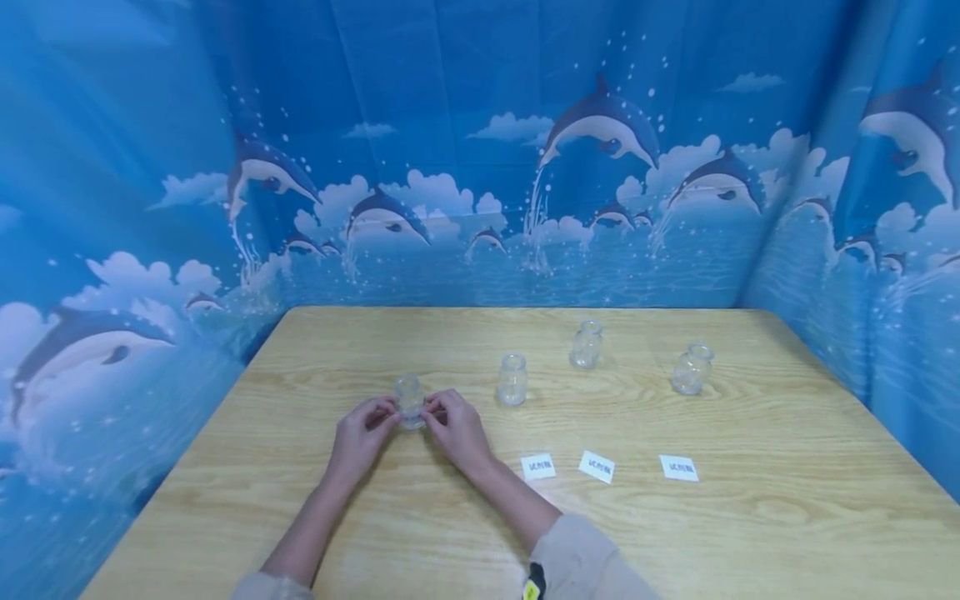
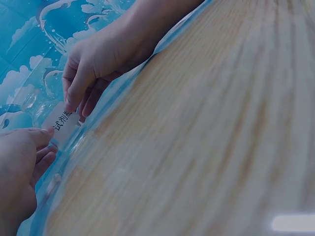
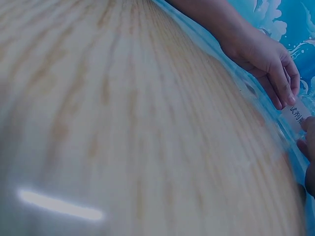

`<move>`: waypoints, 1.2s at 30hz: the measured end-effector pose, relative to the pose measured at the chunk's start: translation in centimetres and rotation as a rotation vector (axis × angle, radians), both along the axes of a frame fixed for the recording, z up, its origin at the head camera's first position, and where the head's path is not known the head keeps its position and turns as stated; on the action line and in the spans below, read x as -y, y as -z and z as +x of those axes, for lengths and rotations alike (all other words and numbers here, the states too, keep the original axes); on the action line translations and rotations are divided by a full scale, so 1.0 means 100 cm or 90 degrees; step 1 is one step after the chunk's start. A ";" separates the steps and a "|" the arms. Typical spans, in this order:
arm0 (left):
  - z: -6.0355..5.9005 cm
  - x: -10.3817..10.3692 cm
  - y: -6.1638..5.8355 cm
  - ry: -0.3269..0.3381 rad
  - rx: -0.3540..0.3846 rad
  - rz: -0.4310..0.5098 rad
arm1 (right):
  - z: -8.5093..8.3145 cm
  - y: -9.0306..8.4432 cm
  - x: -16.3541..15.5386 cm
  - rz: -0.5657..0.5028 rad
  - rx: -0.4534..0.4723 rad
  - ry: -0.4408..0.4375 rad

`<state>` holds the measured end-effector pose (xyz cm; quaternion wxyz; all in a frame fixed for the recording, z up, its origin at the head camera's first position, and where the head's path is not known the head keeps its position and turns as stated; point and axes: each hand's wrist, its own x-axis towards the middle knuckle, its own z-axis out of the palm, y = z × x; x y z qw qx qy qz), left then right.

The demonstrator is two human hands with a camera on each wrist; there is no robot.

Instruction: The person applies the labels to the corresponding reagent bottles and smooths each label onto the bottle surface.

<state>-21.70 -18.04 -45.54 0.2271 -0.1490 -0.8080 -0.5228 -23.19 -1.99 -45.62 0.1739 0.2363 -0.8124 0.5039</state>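
Observation:
A small clear glass jar [image 1: 409, 393] stands on the left part of the table between my two hands. My left hand [image 1: 358, 442] is on its left side and my right hand [image 1: 457, 429] on its right, both low on the jar. In the left wrist view a white paper label [image 2: 58, 125] with handwritten dark characters lies against the glass. Each hand pinches one end of this label with thumb and fingers. The right wrist view shows the same label [image 3: 295, 114] at its right edge, partly covered by fingers.
To the right stand three more clear glass jars, one close by [image 1: 512, 379], one farther back [image 1: 587, 344] and one at far right [image 1: 692, 369]. Three white labels [image 1: 597, 467] lie in a row in front of them. A blue dolphin-print curtain [image 1: 480, 167] surrounds the wooden table [image 1: 750, 533].

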 end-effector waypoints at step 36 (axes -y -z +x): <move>-0.007 0.004 0.004 -0.002 0.072 0.084 | -0.007 0.000 0.005 0.075 -0.002 -0.020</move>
